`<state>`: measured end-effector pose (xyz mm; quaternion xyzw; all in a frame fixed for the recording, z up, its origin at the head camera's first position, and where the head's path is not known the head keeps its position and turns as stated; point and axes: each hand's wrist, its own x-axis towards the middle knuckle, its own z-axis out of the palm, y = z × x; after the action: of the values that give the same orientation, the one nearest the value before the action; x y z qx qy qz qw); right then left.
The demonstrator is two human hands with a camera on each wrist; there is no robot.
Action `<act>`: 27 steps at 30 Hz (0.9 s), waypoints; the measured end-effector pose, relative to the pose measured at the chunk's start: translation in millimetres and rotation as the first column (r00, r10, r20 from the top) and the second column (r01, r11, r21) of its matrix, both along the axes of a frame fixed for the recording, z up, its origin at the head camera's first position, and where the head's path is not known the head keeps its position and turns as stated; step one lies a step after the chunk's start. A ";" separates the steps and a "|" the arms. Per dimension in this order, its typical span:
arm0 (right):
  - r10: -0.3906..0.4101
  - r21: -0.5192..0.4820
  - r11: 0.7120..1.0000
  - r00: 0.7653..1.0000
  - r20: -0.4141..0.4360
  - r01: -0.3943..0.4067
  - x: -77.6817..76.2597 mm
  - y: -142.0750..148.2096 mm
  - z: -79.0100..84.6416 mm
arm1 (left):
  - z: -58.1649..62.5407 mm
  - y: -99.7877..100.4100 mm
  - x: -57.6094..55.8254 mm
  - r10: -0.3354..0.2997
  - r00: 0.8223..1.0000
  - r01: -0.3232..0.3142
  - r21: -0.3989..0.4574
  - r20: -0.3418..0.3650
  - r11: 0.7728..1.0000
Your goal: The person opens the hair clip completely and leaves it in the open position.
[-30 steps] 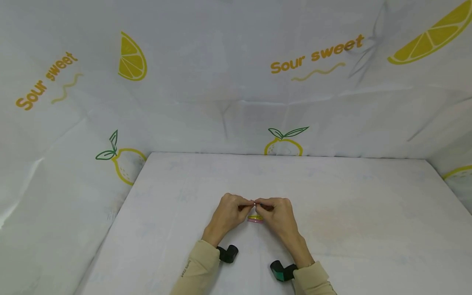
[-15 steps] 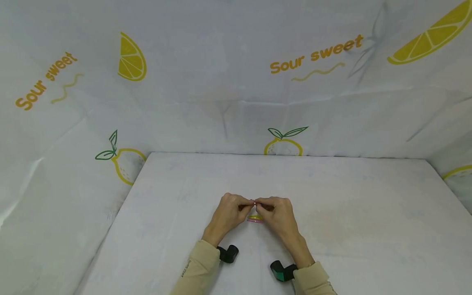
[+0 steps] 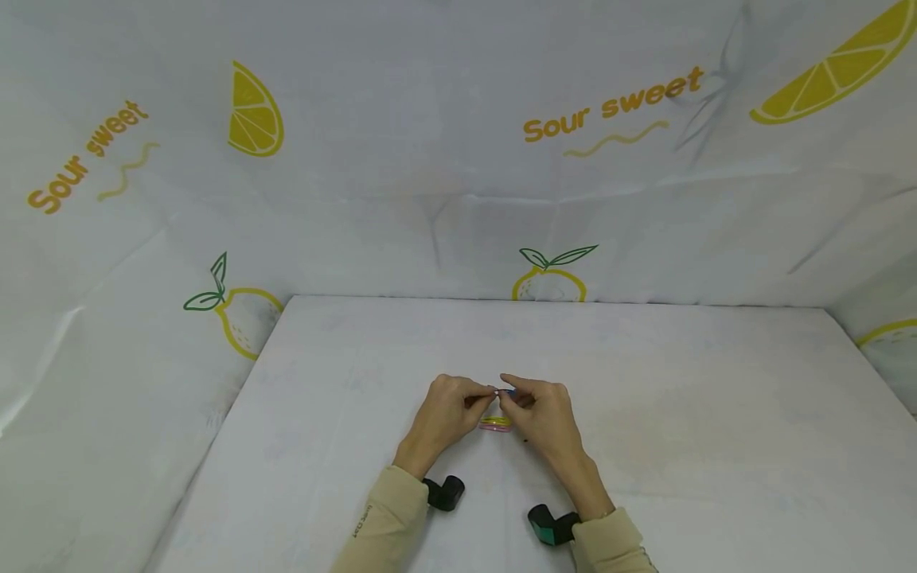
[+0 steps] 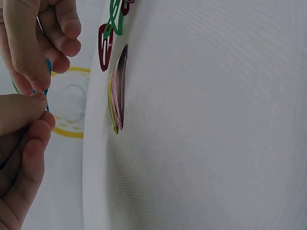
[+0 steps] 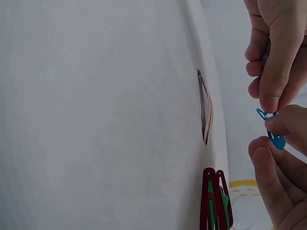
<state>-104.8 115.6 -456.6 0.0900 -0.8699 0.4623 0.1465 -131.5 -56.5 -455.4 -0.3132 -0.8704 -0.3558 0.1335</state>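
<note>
Close together over the middle of the table, my left hand (image 3: 446, 414) and right hand (image 3: 546, 418) pinch a small blue snap hair clip (image 5: 277, 139). The right thumb and fingers hold its wide end in the right wrist view. At its narrow end are the left thumb and forefinger, and a thin blue strip stands apart there. My right forefinger is raised in the head view. Fingers cover much of the clip. Below the hands lie slim yellow and pink clips (image 3: 495, 424), with a dark one beside them in the left wrist view (image 4: 123, 86).
Dark red and green snap clips (image 5: 211, 199) lie on the white table (image 3: 344, 374) to the right of the yellow and pink ones. A white lemon-print cloth (image 3: 401, 239) rises behind the table. Black wrist devices (image 3: 447, 493) sit under both sleeves.
My right forefinger has lifted off the clip, and some of its blue now shows. The right hand has shifted slightly to the right. My left hand stays nearly still.
</note>
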 end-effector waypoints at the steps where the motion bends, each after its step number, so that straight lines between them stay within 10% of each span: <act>1: -0.002 0.001 1.000 1.000 0.004 0.002 0.3 0.6 0.8 | -0.2 0.5 -0.1 0.000 1.000 0.000 0.000 0.002 1.000; 27: -0.040 0.090 0.995 0.999 0.017 0.039 8.7 38.7 15.1 | 15.6 28.5 -7.9 -0.035 0.999 0.037 -0.078 0.030 0.996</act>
<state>-96.2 154.3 -441.6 0.0749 -0.8927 0.4208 0.1432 -139.4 -28.0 -439.9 -0.3288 -0.8797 -0.3279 0.1022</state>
